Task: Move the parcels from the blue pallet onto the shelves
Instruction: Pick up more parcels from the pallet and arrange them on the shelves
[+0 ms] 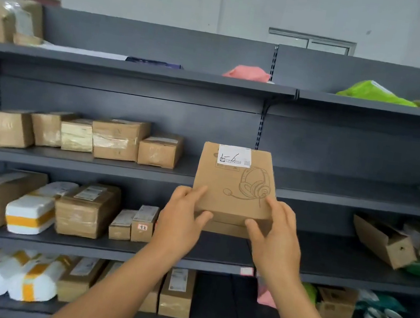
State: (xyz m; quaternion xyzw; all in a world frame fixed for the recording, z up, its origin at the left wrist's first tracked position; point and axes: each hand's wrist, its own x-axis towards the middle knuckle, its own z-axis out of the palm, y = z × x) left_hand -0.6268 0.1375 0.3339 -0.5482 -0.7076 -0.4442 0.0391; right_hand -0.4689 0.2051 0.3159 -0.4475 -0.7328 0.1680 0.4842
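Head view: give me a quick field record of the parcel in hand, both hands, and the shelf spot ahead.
parcel: flat brown cardboard box with a headset drawing, white label at its top edge
left hand: grip on the box's lower left corner
right hand: grip on the box's lower right corner
box position: held up, in front of the dark grey metal shelf, second from the top
shelf spot: bare stretch right of the row of five small brown cardboard boxes
placed: not yet

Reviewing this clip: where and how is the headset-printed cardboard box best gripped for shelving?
By its two near lower corners, from below and the sides, as the left hand and right hand do. The headset box is flat and wide, so opposed side grips keep it steady.
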